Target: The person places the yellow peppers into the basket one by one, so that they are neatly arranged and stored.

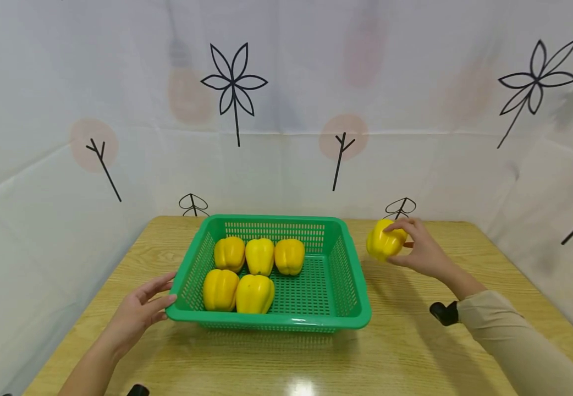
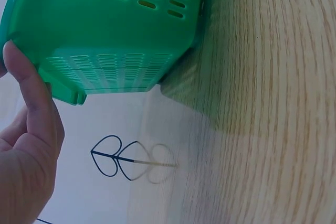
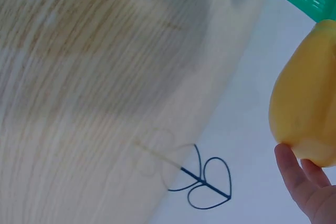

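Note:
A green plastic basket point(image 1: 286, 322) with slotted walls stands on the table, and several yellow bell peppers point(image 1: 219, 290) are grouped in its left and middle part. My left hand point(image 1: 140, 308) touches the basket's left rim with its fingertips; the left wrist view shows the fingers point(image 2: 37, 93) at that rim. To the right of the basket, my right hand point(image 1: 422, 250) holds one yellow bell pepper point(image 1: 384, 240) between thumb and fingers, above the table. In the right wrist view this pepper point(image 3: 304, 98) is cut off by the frame's edge.
The wood-grain table point(image 1: 405, 341) extends around the basket on all sides. A white cloth point(image 1: 286, 170) printed with flowers and twigs hangs behind and beside it. Black wrist devices point(image 1: 445, 313) sit at both wrists. The basket's right part shows its slotted floor.

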Action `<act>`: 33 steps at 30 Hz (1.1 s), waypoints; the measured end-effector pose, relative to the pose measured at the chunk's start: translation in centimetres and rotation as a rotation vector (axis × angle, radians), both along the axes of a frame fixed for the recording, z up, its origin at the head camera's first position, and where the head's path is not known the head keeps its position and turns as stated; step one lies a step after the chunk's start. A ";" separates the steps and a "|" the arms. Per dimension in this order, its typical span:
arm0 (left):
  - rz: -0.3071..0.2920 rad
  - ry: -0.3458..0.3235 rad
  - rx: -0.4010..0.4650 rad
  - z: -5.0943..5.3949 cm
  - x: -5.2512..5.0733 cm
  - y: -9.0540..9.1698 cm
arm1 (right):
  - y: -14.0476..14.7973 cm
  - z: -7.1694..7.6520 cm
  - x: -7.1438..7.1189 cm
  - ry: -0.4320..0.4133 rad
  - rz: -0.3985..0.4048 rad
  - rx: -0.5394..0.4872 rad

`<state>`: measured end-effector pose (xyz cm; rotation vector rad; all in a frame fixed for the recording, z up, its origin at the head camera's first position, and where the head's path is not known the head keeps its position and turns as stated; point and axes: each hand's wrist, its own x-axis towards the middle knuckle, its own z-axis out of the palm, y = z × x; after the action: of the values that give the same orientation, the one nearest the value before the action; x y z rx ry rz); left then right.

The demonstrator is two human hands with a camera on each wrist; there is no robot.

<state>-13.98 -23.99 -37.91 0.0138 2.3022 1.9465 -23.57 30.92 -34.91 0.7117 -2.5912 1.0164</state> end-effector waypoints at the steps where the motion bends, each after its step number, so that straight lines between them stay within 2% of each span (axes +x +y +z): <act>1: 0.000 0.000 0.000 0.0 0.0 0.0 | 0.0 0.1 0.0 0.011 0.008 0.003; 12: -0.007 -0.005 0.003 0.0 -0.1 0.0 | -0.8 1.7 0.0 0.071 0.075 0.009; 33: -0.001 0.001 0.003 0.1 0.1 0.1 | -4.1 4.4 0.1 0.011 0.179 0.019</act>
<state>-13.85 -23.90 -37.78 0.0164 2.2990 1.9503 -23.50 26.78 -30.51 0.9655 -2.5676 1.0363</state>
